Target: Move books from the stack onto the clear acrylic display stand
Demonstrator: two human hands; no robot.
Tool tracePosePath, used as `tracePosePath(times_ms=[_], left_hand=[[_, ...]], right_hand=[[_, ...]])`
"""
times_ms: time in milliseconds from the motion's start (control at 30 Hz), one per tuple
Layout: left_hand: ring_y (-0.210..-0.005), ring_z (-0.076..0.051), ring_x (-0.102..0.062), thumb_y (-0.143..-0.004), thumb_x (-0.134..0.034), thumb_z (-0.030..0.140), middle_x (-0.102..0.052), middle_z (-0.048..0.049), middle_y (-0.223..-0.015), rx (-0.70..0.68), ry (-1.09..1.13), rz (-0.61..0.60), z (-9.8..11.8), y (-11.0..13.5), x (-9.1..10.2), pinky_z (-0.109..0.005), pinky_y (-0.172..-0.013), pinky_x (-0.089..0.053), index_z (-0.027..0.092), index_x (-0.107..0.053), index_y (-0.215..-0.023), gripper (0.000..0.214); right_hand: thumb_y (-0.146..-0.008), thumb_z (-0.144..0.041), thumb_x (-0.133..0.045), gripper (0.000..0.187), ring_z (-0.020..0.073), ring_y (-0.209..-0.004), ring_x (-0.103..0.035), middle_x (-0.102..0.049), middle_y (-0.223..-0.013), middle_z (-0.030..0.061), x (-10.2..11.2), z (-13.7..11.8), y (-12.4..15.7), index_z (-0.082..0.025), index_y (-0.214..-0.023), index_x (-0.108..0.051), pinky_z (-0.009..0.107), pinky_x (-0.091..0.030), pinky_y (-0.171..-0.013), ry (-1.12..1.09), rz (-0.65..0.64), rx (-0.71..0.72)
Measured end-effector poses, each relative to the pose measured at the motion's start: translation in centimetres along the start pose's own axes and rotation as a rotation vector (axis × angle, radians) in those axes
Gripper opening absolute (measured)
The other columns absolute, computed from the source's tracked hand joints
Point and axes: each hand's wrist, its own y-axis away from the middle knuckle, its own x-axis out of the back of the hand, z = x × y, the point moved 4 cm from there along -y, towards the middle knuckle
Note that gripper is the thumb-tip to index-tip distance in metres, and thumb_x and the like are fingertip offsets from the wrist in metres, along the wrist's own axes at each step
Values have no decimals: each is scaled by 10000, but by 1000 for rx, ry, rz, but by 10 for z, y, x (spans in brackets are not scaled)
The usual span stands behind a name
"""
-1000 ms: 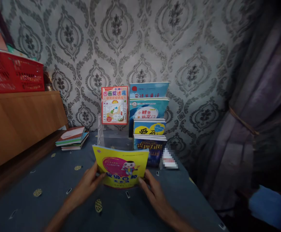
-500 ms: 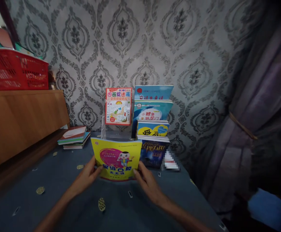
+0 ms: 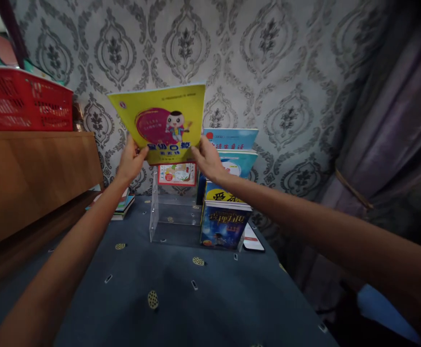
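Held up by both hands is a yellow workbook (image 3: 163, 123) with a cartoon child and a magenta patch on its cover. My left hand (image 3: 132, 159) grips its lower left edge, and my right hand (image 3: 208, 156) pinches its lower right edge. The workbook hangs above a clear acrylic book rack (image 3: 153, 214), hiding most of a red-bordered picture book (image 3: 177, 177) at the back left. On the rack's right side, several books stand in steps: a blue one (image 3: 239, 137), a teal one (image 3: 244, 161), a yellow one (image 3: 215, 192), and a dark blue one (image 3: 224, 226) in front.
A phone (image 3: 252, 239) lies right of the rack. A small book stack (image 3: 124, 208) sits at left, partly behind my left forearm. Further left, a red basket (image 3: 25, 99) stands on a wooden cabinet (image 3: 36, 183). A tied curtain (image 3: 369, 159) hangs at right, and patterned wallpaper backs the table.
Both hands have raised the yellow workbook from low in front of the rack to above its left side. It now covers most of the red-bordered book, and the rack's lower tiers show.
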Motion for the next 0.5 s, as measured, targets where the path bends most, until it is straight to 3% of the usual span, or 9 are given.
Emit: tracePosePath(times_ms=[100,200,500], left_hand=[[-1085,-277,-670,-845,-669,363,-689,-85,-1190,60,79,-3,-18,-18,-12,-421,-871,-594,251,-495,-1296,496],[-1068,-283,-684,-816,-684,343,-696,-95,-1198,119,153,13,-35,-21,-21,-404,-802,-616,235,-505,-1282,511],[-989,-235,-711,-747,-742,319,-727,-46,-1119,295,335,25,-70,-22,-34,-324,-717,-616,255,-525,-1192,499]], right_hand=[[-936,-203,-402,224,289,-1126,-620,-667,-1178,122,0,3,-24,-230,-1137,-497,449,-512,-974,123,11,-98],[-937,-189,-395,227,310,-1123,-628,-676,-1179,137,-1,5,-33,-225,-1136,-498,444,-516,-953,211,-14,-198],[-927,-189,-457,265,352,-1148,-640,-699,-1205,181,-4,-8,-43,-181,-1178,-542,483,-518,-965,356,-145,-270]])
